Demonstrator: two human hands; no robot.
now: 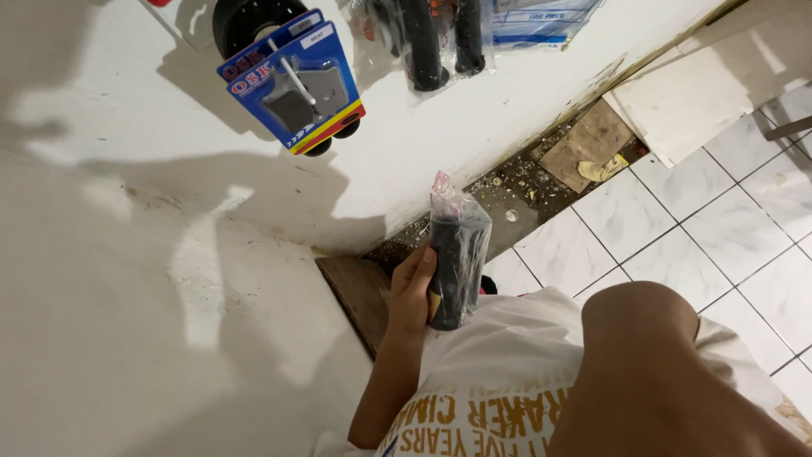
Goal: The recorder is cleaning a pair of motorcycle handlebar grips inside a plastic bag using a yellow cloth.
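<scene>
Black rubber grips in a clear bag (457, 254) sit clasped in my left-hand fingers (414, 283), off the wall (101, 254); my right hand is unseen.

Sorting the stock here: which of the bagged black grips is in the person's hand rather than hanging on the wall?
The black grip in the clear bag, low at centre, gripped by the left hand. The other bagged grips hang on the white wall at top, beside the blue carded packs.
</scene>
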